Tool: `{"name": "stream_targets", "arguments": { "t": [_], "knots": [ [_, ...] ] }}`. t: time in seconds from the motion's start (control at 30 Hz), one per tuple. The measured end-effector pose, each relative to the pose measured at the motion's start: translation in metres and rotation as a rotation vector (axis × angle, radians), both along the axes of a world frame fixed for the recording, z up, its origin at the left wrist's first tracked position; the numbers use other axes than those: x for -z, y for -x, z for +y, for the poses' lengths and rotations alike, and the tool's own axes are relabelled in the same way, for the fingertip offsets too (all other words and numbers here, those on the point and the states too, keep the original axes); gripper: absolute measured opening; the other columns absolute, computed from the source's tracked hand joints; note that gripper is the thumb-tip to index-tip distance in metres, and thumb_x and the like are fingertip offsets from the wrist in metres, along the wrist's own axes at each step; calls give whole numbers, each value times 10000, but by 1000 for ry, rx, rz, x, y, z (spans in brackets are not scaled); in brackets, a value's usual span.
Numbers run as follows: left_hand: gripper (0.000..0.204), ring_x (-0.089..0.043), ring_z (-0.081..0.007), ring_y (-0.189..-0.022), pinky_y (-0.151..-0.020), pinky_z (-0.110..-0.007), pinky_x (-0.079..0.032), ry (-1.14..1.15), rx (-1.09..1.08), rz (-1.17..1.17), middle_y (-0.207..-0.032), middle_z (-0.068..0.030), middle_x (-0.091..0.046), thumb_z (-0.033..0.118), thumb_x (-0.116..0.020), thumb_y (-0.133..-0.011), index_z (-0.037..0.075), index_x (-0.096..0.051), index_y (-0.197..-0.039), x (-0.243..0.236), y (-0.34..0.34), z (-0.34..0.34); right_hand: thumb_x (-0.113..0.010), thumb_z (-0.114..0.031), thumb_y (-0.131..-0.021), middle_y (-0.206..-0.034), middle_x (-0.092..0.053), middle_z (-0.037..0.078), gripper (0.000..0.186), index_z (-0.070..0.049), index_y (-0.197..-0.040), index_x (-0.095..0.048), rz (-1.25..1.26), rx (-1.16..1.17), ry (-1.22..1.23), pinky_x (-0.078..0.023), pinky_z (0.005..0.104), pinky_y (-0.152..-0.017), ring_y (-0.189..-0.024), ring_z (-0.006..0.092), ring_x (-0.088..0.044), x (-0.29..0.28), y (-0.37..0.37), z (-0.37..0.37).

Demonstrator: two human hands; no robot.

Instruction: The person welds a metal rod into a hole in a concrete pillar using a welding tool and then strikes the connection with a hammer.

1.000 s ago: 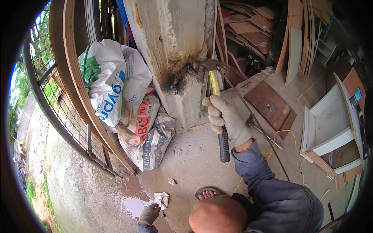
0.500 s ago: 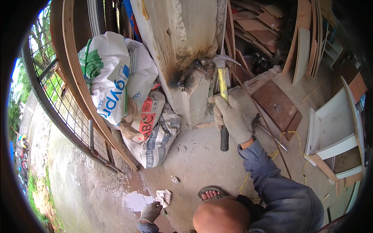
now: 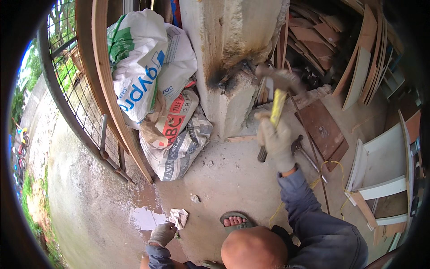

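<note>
The gloved right hand [image 3: 276,142] had its fingers closed around the handle of the hammer [image 3: 278,106]. The tool's long axis ran away from the person, leaning slightly rightward: the dark butt emerged below the fingers, while the motion-blurred head lay beyond them, just right of the charred notch [image 3: 236,77] in the concrete pillar [image 3: 202,49]. Contact between metal and concrete could not be told. The right hand was much the nearer; the left hand [image 3: 163,234], its finger opening unclear, lay low beside a crumpled pale scrap [image 3: 179,217].
</note>
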State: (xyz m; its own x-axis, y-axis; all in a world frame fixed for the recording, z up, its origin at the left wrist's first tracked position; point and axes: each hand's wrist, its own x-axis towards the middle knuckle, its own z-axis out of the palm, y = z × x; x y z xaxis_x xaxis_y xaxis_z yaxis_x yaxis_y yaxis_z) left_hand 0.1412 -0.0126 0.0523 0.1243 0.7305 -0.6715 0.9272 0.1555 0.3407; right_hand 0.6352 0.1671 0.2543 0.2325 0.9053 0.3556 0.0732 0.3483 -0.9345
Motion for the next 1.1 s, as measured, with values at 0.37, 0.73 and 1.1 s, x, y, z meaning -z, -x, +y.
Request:
{"name": "stream_targets", "arguments": {
  "t": [0.37,0.73,1.1],
  "knots": [
    [403,-791,-352,-958,-878,-468,-612,-31,63,22,-973,-191,-805,413,-659,-1006,108,-789,-1234,-2,1,-2,-691,-196,-1015,-1079,-758,212,363,-69,-1349,-626,-805,308,-273,-606,500,-724,-888,426,-758,85,24,32],
    [389,-765,-407,-1030,-916,-509,-600,-30,28,2,-1064,-206,-796,415,-664,-998,123,-790,-1223,-14,-5,-1,-692,-168,-990,-996,-740,225,254,-87,-1226,-641,-717,277,-397,-601,534,-710,-834,473,-732,75,31,42],
    [369,-755,-415,-1039,-908,-525,-597,21,-28,-19,-1071,-204,-787,419,-671,-987,139,-787,-1198,-12,-1,-7,-672,-118,-1044,-904,-722,184,211,-28,-1234,-685,-606,270,-131,-555,399,-680,-788,273,-717,57,37,55]
  ]
}}
